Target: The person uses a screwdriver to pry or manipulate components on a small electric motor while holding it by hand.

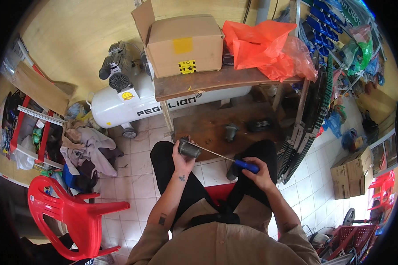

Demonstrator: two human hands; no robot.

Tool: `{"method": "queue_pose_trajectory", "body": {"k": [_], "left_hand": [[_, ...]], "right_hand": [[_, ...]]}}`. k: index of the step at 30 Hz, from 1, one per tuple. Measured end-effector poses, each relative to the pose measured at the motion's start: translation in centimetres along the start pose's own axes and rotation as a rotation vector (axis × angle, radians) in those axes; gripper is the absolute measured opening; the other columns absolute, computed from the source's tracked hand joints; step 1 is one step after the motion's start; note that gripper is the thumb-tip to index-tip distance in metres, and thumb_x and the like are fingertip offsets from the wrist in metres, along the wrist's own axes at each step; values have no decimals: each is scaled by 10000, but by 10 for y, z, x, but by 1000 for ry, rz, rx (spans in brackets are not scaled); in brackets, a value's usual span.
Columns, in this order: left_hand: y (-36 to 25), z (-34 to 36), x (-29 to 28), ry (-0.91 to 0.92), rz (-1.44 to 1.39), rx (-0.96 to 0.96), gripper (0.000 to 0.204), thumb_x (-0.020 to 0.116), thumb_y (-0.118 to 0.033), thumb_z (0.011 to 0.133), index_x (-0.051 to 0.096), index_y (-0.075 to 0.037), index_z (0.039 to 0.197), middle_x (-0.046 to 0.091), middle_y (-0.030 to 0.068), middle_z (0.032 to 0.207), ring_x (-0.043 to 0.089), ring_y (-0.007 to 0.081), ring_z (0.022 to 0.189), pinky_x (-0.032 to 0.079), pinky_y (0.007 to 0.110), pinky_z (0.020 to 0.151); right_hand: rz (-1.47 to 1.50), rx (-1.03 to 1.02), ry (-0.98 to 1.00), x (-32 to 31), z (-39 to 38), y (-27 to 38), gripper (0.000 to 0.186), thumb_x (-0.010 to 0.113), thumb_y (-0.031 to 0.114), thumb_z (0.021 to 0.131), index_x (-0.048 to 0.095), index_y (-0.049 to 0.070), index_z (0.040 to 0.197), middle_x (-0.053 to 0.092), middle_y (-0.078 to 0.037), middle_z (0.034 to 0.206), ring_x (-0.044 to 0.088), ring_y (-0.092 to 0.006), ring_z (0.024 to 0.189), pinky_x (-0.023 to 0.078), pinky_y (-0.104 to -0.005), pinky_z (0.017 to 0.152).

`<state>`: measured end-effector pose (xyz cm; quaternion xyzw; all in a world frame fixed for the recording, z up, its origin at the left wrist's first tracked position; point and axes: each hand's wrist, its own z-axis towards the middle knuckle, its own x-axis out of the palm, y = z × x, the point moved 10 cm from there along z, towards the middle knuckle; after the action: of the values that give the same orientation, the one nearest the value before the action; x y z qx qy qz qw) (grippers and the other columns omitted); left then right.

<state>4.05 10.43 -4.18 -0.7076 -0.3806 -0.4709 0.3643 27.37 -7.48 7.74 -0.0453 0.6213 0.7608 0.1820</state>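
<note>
My left hand is wrapped round a dark grey, cup-shaped metal part, held over my left knee. In my right hand is a long screwdriver with a blue handle, its thin shaft running leftward to the part. The tip reaches the upper rim of the part; whether it is inside or only touching I cannot tell. On the low brown wooden board ahead of my knees stands a similar grey part. Beside it lies a flat black box.
A wooden bench ahead carries a cardboard box and an orange plastic bag. Behind it sits a white air compressor. A red plastic chair stands at left, near piled cloths. Cartons stand right.
</note>
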Motion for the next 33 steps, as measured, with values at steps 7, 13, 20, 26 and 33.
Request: {"method": "queue_pose_trajectory", "body": {"k": [7, 13, 20, 26, 33], "left_hand": [[1, -1, 1, 31, 14, -17, 417, 602, -342, 952, 581, 1, 1189, 645, 115, 1083, 617, 251, 982, 497, 424, 977], [-2, 2, -1, -6, 2, 13, 448, 601, -352, 948, 569, 9, 1211, 647, 121, 1102, 625, 251, 992, 495, 423, 986], [-1, -3, -2, -71, 27, 23, 448, 612, -363, 946, 578, -7, 1216, 654, 101, 1103, 628, 242, 983, 501, 432, 978], [1, 1, 0, 0, 12, -10, 373, 626, -350, 949, 591, -45, 1161, 658, 81, 1129, 615, 243, 999, 499, 424, 961], [1, 3, -8, -59, 4, -15, 389, 633, -352, 942, 595, -42, 1174, 662, 79, 1118, 618, 245, 994, 506, 413, 951]], "right_hand": [[502, 646, 99, 18, -22, -32, 394, 586, 114, 998, 525, -9, 1368, 675, -130, 850, 586, -96, 623, 445, -214, 518], [107, 241, 7, 6, -7, -11, 306, 624, 56, 962, 585, -9, 1259, 681, -115, 929, 612, -98, 681, 485, -248, 598], [390, 531, 51, 19, -16, -16, 376, 661, 95, 954, 559, -6, 1302, 652, -115, 1040, 621, -122, 727, 453, -221, 548], [404, 650, 208, 27, -23, -33, 336, 553, 186, 1027, 560, -6, 1302, 656, -100, 896, 573, -105, 641, 430, -207, 513], [175, 401, 37, 15, -14, -22, 373, 692, 73, 916, 590, -3, 1267, 646, -83, 832, 577, -106, 628, 428, -204, 503]]}}
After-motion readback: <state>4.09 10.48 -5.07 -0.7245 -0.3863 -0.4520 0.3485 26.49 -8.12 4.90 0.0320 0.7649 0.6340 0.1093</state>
